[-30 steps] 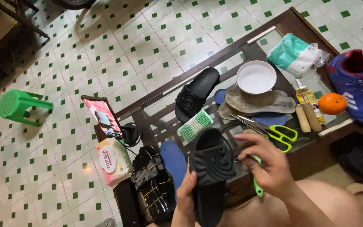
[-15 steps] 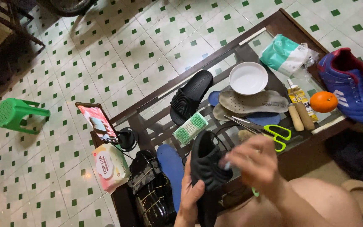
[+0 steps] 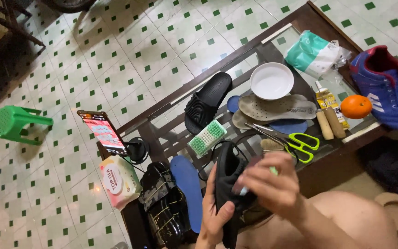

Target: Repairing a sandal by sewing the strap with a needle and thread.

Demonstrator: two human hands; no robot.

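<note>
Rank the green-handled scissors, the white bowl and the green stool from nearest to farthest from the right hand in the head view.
From the right hand:
1. Green-handled scissors, just above it on the table.
2. White bowl, farther up the table.
3. Green stool, far left on the floor.

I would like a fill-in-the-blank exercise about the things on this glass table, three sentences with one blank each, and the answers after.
1. The left hand grips a black ____ while the blurred right hand works over it.
2. The scissors on the glass table have bright ____ handles.
3. The round orange fruit lies beside a ____ sports shoe.

Missing words: slipper; green; blue
</note>
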